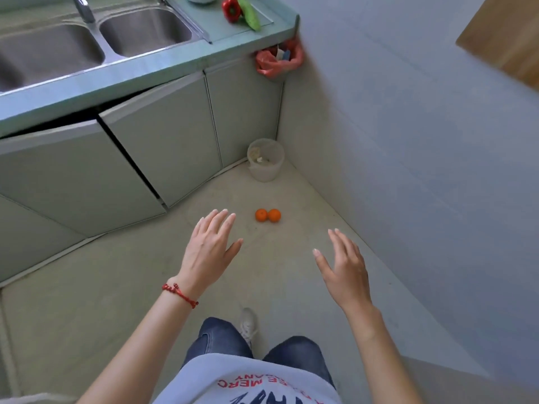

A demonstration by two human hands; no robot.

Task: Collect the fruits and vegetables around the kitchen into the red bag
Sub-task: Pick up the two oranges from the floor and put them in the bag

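Note:
Two oranges (268,215) lie side by side on the floor near the corner. My left hand (210,248) hovers just left of them, fingers straight and spread, holding nothing. My right hand (343,265) is out to the right of them, fingers straight, also empty. On the counter at the top lie a red bell pepper (231,9) and a green cucumber (249,14). A red plastic bag (278,60) with some things inside hangs at the counter's right end.
A double steel sink (96,39) sits in the counter, with grey cabinet doors (163,135) below, one ajar. A small pale bin (265,159) stands in the floor corner. The wall runs along the right. My legs and shoe are below.

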